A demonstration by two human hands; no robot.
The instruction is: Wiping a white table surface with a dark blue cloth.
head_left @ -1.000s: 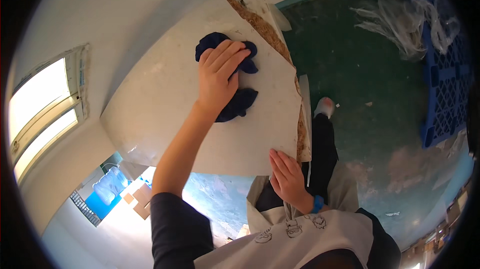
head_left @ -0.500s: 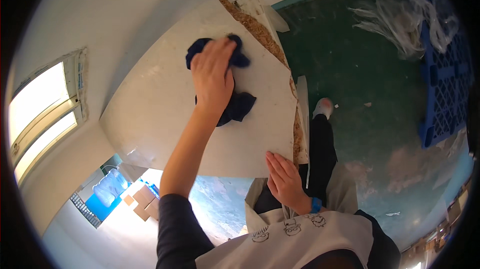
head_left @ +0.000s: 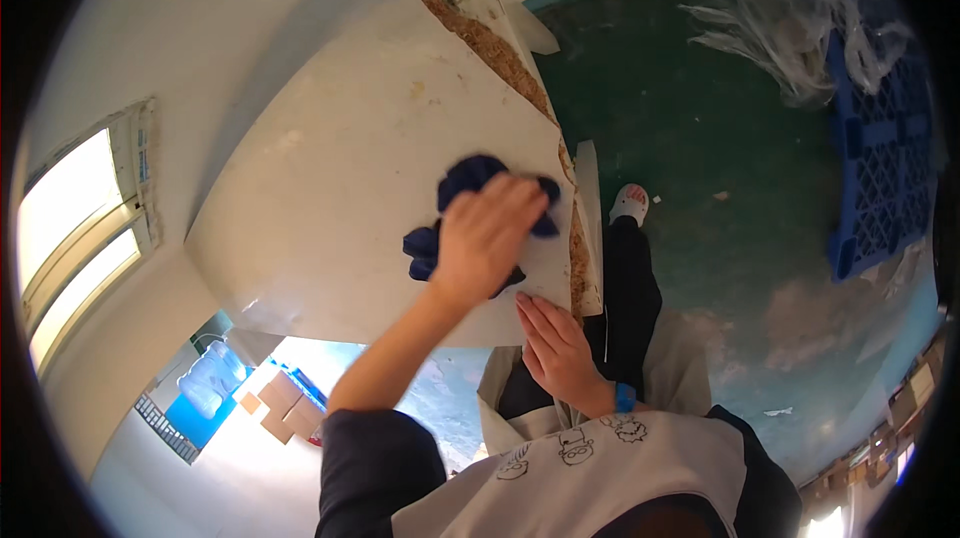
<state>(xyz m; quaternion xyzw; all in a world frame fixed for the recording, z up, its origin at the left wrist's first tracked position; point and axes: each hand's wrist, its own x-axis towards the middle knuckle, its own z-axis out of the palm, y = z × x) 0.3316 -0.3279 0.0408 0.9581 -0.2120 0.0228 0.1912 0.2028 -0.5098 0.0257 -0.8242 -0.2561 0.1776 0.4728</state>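
My left hand presses a bunched dark blue cloth onto a white board top. Folds of the cloth stick out past the fingers on both sides, and the palm hides the rest. My right hand, with a blue band at the wrist, lies flat at the near edge of the board, fingers stretched and side by side. Along its right side the board is broken, showing rough brown chipboard. A few faint stains mark the far part of the surface.
To the right, a blue plastic pallet stands with clear plastic wrap over its far end. Green floor lies between pallet and board. A window is at left; cardboard boxes sit beyond the board's near left side.
My left hand has slid the blue cloth nearer and to the right, close to my right hand. The right hand stays at the board's near edge.
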